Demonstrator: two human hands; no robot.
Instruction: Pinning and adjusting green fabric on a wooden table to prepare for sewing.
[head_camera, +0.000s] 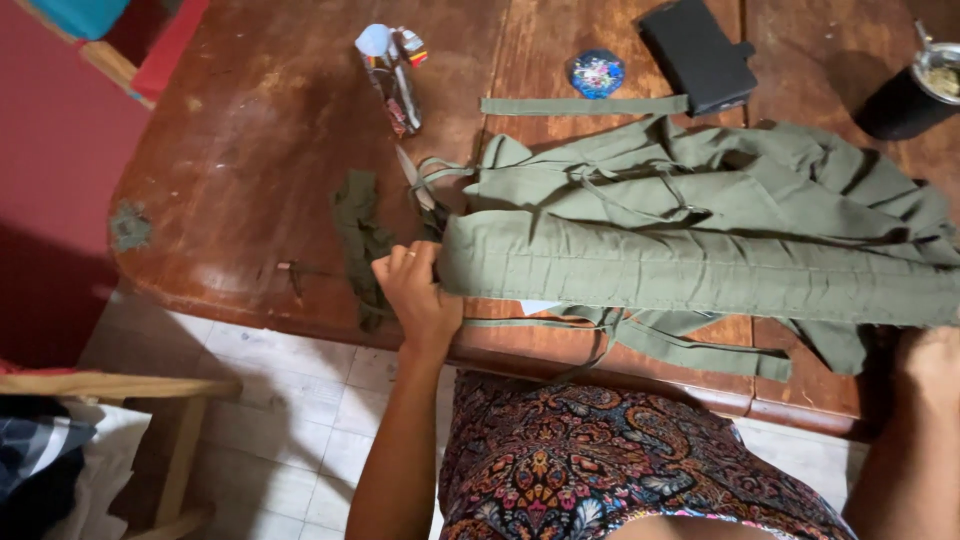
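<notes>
Left hand grips the left end of a folded olive-green garment on the wooden table. Right hand sits at the garment's right end, mostly cut off by the frame edge, grip unclear. Loose green strip lies above the garment, fabric scrap just left. Scissors, clear bottle, black case further back.

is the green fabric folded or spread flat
Folded: the green fabric lies in a long doubled band, bunched behind, left hand gripping its end.
</notes>
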